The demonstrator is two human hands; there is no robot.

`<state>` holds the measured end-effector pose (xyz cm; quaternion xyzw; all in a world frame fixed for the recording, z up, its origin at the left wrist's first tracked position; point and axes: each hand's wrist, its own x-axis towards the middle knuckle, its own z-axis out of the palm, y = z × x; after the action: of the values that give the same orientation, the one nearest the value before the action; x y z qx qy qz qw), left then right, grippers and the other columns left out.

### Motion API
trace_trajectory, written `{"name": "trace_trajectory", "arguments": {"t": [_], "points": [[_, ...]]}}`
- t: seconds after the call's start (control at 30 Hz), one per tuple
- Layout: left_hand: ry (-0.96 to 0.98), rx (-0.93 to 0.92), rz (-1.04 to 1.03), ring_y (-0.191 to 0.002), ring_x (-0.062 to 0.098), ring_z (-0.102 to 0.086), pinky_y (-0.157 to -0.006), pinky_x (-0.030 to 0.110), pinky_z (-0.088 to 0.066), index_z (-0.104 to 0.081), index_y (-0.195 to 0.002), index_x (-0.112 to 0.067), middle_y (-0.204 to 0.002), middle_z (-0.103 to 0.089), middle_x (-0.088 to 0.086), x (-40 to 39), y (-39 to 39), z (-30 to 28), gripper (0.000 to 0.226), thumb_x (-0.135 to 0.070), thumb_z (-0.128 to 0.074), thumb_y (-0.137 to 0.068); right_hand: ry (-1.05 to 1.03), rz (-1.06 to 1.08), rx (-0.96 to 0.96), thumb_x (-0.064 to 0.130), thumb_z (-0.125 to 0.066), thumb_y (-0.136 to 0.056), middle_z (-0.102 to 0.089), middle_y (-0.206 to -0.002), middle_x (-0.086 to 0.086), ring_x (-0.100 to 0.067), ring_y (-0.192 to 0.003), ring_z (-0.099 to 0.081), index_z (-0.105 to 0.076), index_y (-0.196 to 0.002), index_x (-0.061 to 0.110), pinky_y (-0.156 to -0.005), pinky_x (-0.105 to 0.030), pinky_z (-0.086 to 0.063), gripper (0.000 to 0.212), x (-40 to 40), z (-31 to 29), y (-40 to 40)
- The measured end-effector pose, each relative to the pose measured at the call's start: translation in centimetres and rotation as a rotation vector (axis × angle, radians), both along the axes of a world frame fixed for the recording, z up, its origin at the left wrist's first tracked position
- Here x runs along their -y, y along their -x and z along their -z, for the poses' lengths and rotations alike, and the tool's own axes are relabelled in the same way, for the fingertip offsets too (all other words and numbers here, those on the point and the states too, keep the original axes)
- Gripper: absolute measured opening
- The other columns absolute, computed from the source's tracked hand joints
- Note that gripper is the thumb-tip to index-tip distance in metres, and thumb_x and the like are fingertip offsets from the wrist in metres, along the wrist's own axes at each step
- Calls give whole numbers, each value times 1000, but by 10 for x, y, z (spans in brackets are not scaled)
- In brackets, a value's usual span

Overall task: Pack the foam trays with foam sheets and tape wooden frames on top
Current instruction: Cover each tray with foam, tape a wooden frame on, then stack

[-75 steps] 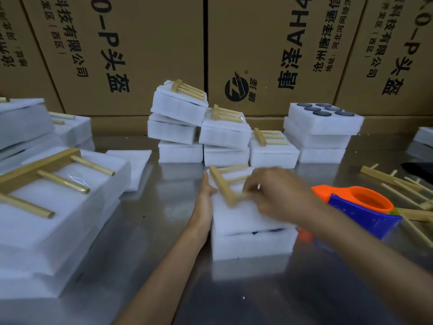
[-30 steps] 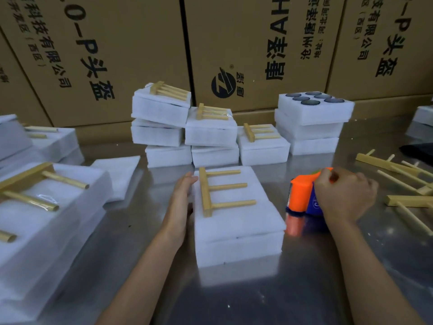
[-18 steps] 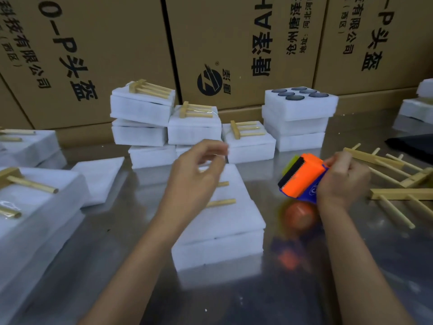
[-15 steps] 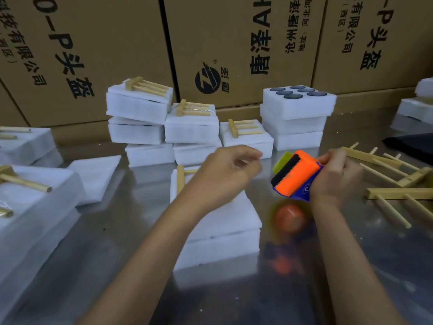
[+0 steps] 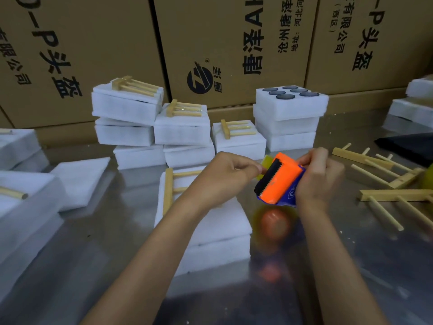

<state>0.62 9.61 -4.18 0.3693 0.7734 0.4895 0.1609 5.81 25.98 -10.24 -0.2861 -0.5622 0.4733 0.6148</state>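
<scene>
— Orange and blue, that's the tape dispenser (image 5: 280,182), yes? Who has it?

— The right hand (image 5: 315,181) grips it by its rear, lifted off the steel table (image 5: 98,242), toothed black edge turned to the left. The left hand (image 5: 222,179) meets it at that edge, fingers curled, thumb and forefinger pinched just by the teeth; whether tape sits between them I cannot tell.

— And the pack being worked on?

— The foam tray (image 5: 215,233) lies below the left forearm, a foam sheet on top, and a wooden frame (image 5: 169,188) resting on its far left part, rods pointing right.

— Behind?

— Finished packs (image 5: 182,127) stacked against the cardboard boxes (image 5: 93,43), frames on top. Right of them, a pile of trays (image 5: 289,118) with dark discs showing in the uppermost. Loose frames (image 5: 384,181) lie on the table at right, a loose foam sheet (image 5: 82,181) at left.
</scene>
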Motion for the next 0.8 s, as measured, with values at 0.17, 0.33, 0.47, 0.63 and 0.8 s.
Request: {"name": "trace_trajectory", "arguments": {"t": [0.17,0.33,0.47,0.63,0.8], "points": [[-23,-287,-78,-82,7,-65,-76,32,-54,-76,-90,-17,-86,-74,-5,-2,-13,1,28,-21,-50,-98,8,-55,12,34,-42,-81,-49,-39,6,-11,-43,-45,-59,-44,23,-49,-29,-35,43,3,-4,0],[-80,-274,-115,-82,18,-65,-75,35,-53,-73,-84,-15,-82,-71,-3,-8,-35,-7,29,-17,-47,-96,205,-166,60,38,-45,-77,-39,-41,10,-9,-42,-33,-39,-42,20,-47,-27,-31,40,-1,-9,-11],[-29,150,-51,-64,13,-62,-66,25,-50,-76,-85,-10,-67,-69,-3,-8,-30,-25,23,-14,-55,-94,320,-416,439,48,-49,-66,-59,-70,-6,-26,-68,-54,-56,-66,23,-69,-40,-40,26,-25,-27,-25],[-37,402,-17,-51,16,-67,-47,23,-54,-70,-87,-1,-71,-71,8,-3,-28,-29,17,-14,-61,-93,389,-703,756,51,-62,-70,-75,-99,-15,-35,-97,-71,-71,-107,15,-96,-49,-52,52,-36,-45,-31],[-13,498,-17,-57,15,-70,-48,22,-54,-70,-91,-3,-78,-74,11,7,-20,-29,12,-13,-64,-92,336,-757,788,64,-65,-68,-76,-95,-13,-31,-92,-72,-69,-109,18,-94,-47,-54,62,-27,-38,-40]]}}
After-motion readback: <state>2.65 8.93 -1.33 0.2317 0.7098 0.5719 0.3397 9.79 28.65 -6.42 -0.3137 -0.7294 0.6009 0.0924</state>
